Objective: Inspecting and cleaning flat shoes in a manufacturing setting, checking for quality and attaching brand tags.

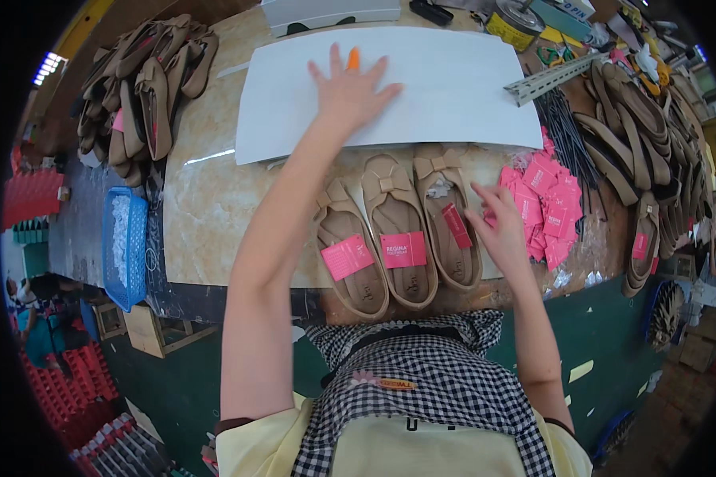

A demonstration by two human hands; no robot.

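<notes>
Left hand (352,95) spread on white board (461,87); right hand (501,226), fingers apart, beside three tan shoes (391,215) at near edge of desk (211,226). Looks like tagging; next probably calls for pinching rightmost pink tag (456,226).

Green floor (191,389), marbled tabletop (207,215), bright light (48,69)
</notes>
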